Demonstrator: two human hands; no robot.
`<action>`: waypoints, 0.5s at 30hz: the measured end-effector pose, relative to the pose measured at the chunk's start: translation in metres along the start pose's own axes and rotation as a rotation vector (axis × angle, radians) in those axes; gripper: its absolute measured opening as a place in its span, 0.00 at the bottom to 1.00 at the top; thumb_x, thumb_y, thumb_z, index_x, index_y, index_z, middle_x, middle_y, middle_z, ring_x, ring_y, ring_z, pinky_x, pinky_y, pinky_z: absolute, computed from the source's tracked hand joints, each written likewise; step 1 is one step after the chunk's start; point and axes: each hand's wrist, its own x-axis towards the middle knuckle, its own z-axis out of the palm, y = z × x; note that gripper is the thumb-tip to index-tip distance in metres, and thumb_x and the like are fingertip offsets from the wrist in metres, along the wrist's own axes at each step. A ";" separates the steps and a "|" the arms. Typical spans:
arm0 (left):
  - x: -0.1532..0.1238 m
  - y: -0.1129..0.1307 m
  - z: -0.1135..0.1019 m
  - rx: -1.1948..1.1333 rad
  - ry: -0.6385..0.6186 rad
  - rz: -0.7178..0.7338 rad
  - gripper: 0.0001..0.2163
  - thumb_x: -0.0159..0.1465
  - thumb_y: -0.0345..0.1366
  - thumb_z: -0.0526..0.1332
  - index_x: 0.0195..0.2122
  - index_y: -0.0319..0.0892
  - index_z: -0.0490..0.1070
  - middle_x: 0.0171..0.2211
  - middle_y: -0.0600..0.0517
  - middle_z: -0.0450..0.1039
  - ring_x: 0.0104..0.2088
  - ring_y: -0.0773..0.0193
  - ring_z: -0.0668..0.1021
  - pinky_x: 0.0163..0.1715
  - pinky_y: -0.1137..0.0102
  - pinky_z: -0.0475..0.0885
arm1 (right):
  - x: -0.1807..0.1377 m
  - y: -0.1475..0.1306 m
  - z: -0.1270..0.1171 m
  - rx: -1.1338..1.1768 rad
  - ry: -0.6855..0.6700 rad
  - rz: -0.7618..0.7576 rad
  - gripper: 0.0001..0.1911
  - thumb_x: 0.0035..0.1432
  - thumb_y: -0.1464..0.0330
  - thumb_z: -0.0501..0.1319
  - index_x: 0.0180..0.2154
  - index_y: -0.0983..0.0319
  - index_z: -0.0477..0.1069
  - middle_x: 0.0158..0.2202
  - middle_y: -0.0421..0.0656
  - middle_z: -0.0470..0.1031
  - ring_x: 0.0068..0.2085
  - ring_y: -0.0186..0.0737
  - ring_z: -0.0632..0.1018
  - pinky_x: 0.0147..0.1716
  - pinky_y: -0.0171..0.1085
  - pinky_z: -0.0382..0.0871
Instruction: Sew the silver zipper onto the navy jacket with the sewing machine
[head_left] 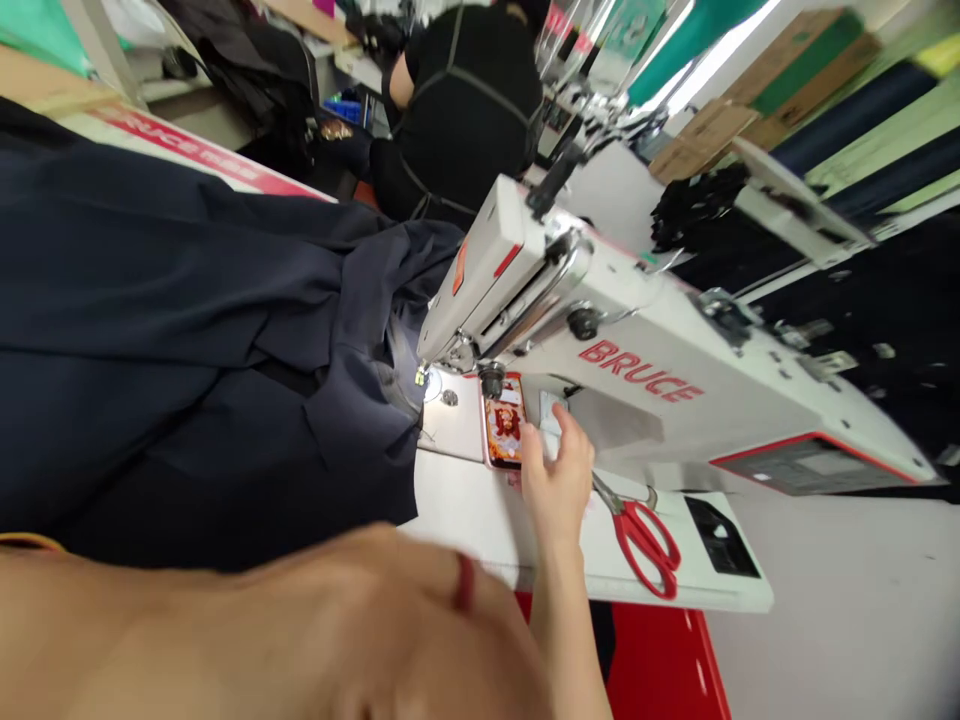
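My right hand (pixel 559 470) is over the sewing machine bed, thumb and index finger apart. Its thumb is beside a smartphone (pixel 504 425) with a red and gold picture on its screen. Just past the fingertips lies a small pale item (pixel 551 408), partly hidden. Red-handled scissors (pixel 646 545) lie right of the hand, blades toward it. Close to the camera, my left hand (pixel 420 640) is a large blur with a red band on a finger; its fingertips cannot be made out. Dark navy fabric (pixel 187 330) reaches the needle area of the white sewing machine (pixel 630 370).
A person in black (pixel 465 110) sits beyond the machine, back toward me. A black tray (pixel 721 535) is set into the table's right end. Cardboard boxes (pixel 780 80) and dark fabric rolls (pixel 862 110) fill the upper right. Below the table is a red panel (pixel 667 660).
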 end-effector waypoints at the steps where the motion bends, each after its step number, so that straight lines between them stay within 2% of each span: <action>1: 0.006 -0.005 -0.004 0.121 0.145 0.019 0.12 0.57 0.34 0.55 0.39 0.52 0.73 0.30 0.53 0.73 0.32 0.64 0.74 0.30 0.69 0.70 | -0.002 0.000 -0.002 0.018 0.030 -0.023 0.24 0.58 0.57 0.50 0.51 0.65 0.62 0.49 0.52 0.67 0.52 0.47 0.66 0.49 0.48 0.60; 4: 0.030 -0.032 -0.019 0.476 0.554 0.114 0.11 0.60 0.28 0.52 0.38 0.44 0.72 0.32 0.52 0.73 0.37 0.66 0.73 0.40 0.68 0.67 | -0.007 0.001 -0.006 0.060 0.083 -0.096 0.21 0.58 0.59 0.50 0.49 0.64 0.63 0.48 0.52 0.68 0.51 0.48 0.67 0.48 0.50 0.61; 6: 0.047 -0.056 -0.031 0.688 0.727 0.159 0.09 0.60 0.28 0.53 0.38 0.43 0.71 0.33 0.52 0.73 0.38 0.65 0.72 0.42 0.66 0.65 | -0.010 0.002 -0.007 0.075 0.100 -0.135 0.20 0.58 0.60 0.51 0.49 0.64 0.64 0.48 0.53 0.68 0.51 0.48 0.67 0.48 0.50 0.62; 9: 0.064 -0.081 -0.045 0.886 0.788 0.223 0.11 0.60 0.30 0.54 0.42 0.45 0.70 0.34 0.51 0.69 0.37 0.65 0.70 0.41 0.66 0.64 | -0.013 0.005 -0.007 0.078 0.115 -0.180 0.19 0.58 0.61 0.52 0.48 0.64 0.65 0.48 0.54 0.67 0.51 0.49 0.67 0.47 0.51 0.62; 11: 0.068 -0.088 -0.047 0.941 0.791 0.257 0.12 0.60 0.31 0.54 0.43 0.48 0.70 0.34 0.51 0.66 0.36 0.65 0.69 0.41 0.65 0.62 | -0.015 0.005 -0.008 0.078 0.114 -0.212 0.18 0.58 0.61 0.53 0.47 0.64 0.65 0.48 0.54 0.68 0.50 0.50 0.67 0.48 0.52 0.61; 15: 0.069 -0.087 -0.046 0.924 0.782 0.257 0.08 0.61 0.36 0.55 0.36 0.50 0.74 0.33 0.51 0.64 0.36 0.64 0.67 0.40 0.64 0.59 | -0.017 -0.005 -0.007 0.064 0.102 -0.249 0.17 0.58 0.62 0.52 0.45 0.65 0.67 0.47 0.54 0.68 0.50 0.49 0.67 0.48 0.53 0.61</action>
